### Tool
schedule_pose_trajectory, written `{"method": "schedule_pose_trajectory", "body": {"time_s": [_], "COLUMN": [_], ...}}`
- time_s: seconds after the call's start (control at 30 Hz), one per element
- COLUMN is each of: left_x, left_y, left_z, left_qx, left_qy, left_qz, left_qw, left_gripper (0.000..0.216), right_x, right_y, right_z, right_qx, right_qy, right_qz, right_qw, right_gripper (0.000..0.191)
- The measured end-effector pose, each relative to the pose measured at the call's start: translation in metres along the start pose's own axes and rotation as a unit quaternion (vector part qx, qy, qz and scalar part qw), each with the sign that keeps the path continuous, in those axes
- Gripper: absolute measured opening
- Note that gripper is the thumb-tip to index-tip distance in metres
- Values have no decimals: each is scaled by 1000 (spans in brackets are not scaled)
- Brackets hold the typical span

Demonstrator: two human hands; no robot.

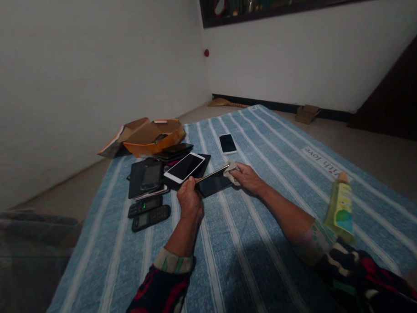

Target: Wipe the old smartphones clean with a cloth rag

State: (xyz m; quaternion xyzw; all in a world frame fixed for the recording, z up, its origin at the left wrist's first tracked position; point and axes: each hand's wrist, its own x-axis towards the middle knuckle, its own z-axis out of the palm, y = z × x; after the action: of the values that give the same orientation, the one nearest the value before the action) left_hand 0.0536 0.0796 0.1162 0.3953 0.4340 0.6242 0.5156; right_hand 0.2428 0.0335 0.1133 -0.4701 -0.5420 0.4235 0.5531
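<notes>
My left hand [188, 199] is closed on the near end of a thin gold-edged phone [212, 173], held edge-on above the blue striped cloth [252, 246]. My right hand [247, 177] is closed on a small pale cloth [230, 169] pressed against the phone's far end. A dark tablet [214, 184] lies flat just under both hands. A white phone [184, 167] with a dark screen rests on a black case directly left of the held phone.
Several phones and dark cases [148, 177] are piled at the left, with two keypad phones [149, 212] nearest me. An open orange cardboard box [149, 136] sits behind them. A lone white phone [227, 143] lies farther back. A yellow-green bottle [340, 206] stands at the right.
</notes>
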Motion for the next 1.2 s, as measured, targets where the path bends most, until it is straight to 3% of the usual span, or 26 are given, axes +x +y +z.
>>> {"method": "schedule_pose_trajectory", "body": {"time_s": [0.17, 0.57, 0.87, 1.03, 1.2], "left_x": [1, -6, -9, -13, -14], "left_y": [-1, -7, 0, -2, 0], "left_z": [-1, 2, -2, 1, 1], "left_qx": [-14, 39, 114, 108, 100], "left_qy": [-16, -65, -92, -154, -155], "left_qz": [-16, -9, 72, 72, 66], "left_qw": [1000, 997, 987, 979, 981], "left_gripper": [29, 39, 33, 39, 43], "right_x": [0, -2, 4, 8, 10], "right_y": [-10, -60, -67, -76, -79], "right_z": [4, 1, 11, 19, 29], "right_qx": [0, -197, -242, -340, -374], "right_qy": [25, -2, 2, -21, -40], "right_qz": [-20, -135, -179, -203, -202], "right_qw": [1000, 971, 953, 918, 904], "right_gripper": [31, 17, 15, 14, 13]}}
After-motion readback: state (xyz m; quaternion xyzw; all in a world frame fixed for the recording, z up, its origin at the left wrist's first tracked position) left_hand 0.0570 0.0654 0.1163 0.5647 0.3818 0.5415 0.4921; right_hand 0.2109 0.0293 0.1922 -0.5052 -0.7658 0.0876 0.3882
